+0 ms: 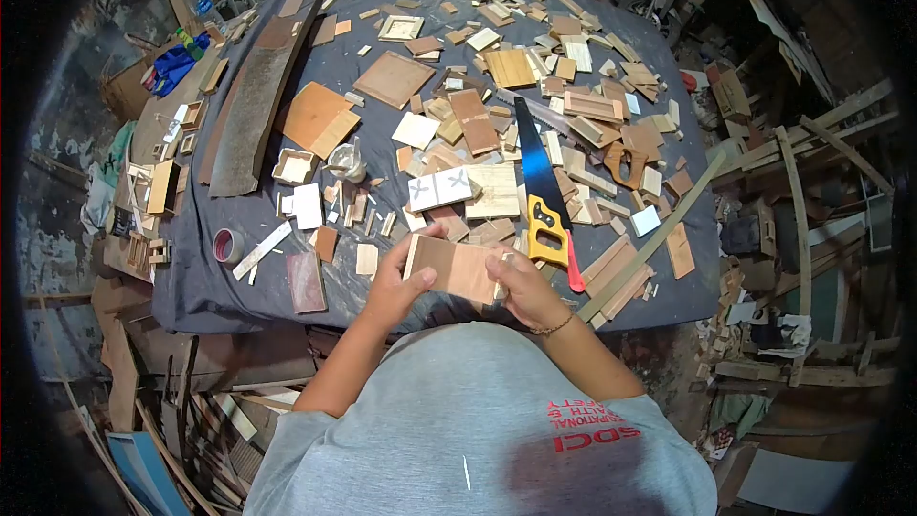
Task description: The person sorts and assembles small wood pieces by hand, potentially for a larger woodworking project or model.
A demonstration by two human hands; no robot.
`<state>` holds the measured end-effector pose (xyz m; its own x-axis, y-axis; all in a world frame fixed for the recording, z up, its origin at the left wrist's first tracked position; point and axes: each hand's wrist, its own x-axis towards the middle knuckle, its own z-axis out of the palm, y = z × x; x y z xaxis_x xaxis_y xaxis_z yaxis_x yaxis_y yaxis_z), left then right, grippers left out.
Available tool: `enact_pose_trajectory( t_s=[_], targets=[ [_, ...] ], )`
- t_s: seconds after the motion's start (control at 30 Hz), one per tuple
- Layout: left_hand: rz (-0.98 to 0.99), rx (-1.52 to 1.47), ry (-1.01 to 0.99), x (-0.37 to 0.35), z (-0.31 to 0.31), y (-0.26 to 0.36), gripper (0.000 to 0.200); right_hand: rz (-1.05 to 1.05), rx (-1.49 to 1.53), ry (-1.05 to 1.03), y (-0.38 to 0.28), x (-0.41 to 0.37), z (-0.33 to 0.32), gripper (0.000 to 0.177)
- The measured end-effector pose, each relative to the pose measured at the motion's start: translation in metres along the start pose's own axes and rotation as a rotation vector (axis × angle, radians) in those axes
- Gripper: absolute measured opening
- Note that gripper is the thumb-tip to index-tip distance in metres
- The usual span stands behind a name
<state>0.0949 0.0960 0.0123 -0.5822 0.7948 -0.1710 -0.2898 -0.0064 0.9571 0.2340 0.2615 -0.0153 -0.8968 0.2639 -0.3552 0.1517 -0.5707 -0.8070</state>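
Close to my body, above the table's front edge, I hold a small wooden tray-like piece [460, 270], a flat board with paler edge strips at its two ends. My left hand [396, 279] is closed on its left end, with the thumb over the near corner. Around the right end my right hand [528, 289] is closed, thumb on top; its other fingers are partly hidden. Just beyond lies a whitish block [439, 188] marked with dark crosses. A handsaw [544, 234] with a yellow handle and dark blue blade rests to the right of the piece.
A dark cloth [382, 148] covers the table, strewn with wood offcuts. A second saw's wooden handle [625, 164] shows at right. Left are a clear jar [346, 162], a tape roll [227, 246] and long boards [263, 115]. A long strip [659, 234] overhangs the front right edge.
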Motion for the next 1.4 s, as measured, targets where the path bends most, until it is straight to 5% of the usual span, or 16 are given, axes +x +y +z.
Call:
enact_pose_trajectory(
  t_s=[0.1,0.2,0.3,0.37,0.5,0.83,0.9,0.93,0.97,1.0,1.03,1.1,1.3,1.4],
  targets=[
    [0.252,-0.028,-0.031,0.001,0.009,-0.001,0.089,0.161,0.175,-0.044,-0.008,-0.008,0.017,0.052],
    [0.259,-0.137,-0.142,0.001,0.010,-0.010,0.086,0.258,0.280,-0.036,-0.016,-0.012,0.023,0.050],
    [0.269,-0.265,-0.049,0.001,0.014,-0.014,0.071,0.244,0.391,-0.222,-0.008,-0.010,0.006,0.049],
    [0.332,-0.290,-0.044,0.000,0.017,-0.007,0.062,0.220,0.156,-0.344,-0.001,-0.009,-0.005,0.054],
    [0.339,-0.266,-0.040,-0.005,0.020,-0.001,0.052,0.209,0.144,-0.374,-0.011,-0.014,0.000,0.044],
    [0.356,-0.271,-0.045,-0.005,0.017,-0.006,0.052,0.190,0.096,-0.303,-0.006,-0.017,0.010,0.049],
    [0.362,-0.259,-0.035,-0.004,0.015,-0.010,0.046,0.167,0.153,-0.146,-0.009,-0.020,0.019,0.037],
    [0.644,0.398,0.021,0.004,0.005,-0.006,0.047,0.169,0.152,-0.148,-0.001,-0.013,0.010,0.037],
    [0.889,1.070,0.080,0.009,-0.008,-0.003,0.048,-0.087,-0.416,0.008,0.012,-0.001,-0.007,0.030],
    [0.582,0.729,0.100,0.010,-0.019,-0.038,0.051,-0.344,-0.977,0.170,0.021,0.001,-0.017,0.024],
    [0.411,0.436,0.106,0.008,-0.018,-0.034,0.051,-0.345,-0.981,0.165,0.018,-0.002,-0.019,0.024],
    [0.302,-0.166,0.097,0.013,-0.018,-0.032,0.049,-0.187,-0.383,0.151,0.005,-0.002,-0.019,0.021],
    [0.322,-0.694,-0.012,0.020,-0.021,-0.011,0.040,-0.192,-0.389,0.152,-0.007,-0.002,-0.026,0.022],
    [0.116,-0.946,-0.091,0.022,-0.017,-0.010,0.038,-0.353,-0.408,0.245,-0.006,0.006,-0.029,0.025]
  ],
)
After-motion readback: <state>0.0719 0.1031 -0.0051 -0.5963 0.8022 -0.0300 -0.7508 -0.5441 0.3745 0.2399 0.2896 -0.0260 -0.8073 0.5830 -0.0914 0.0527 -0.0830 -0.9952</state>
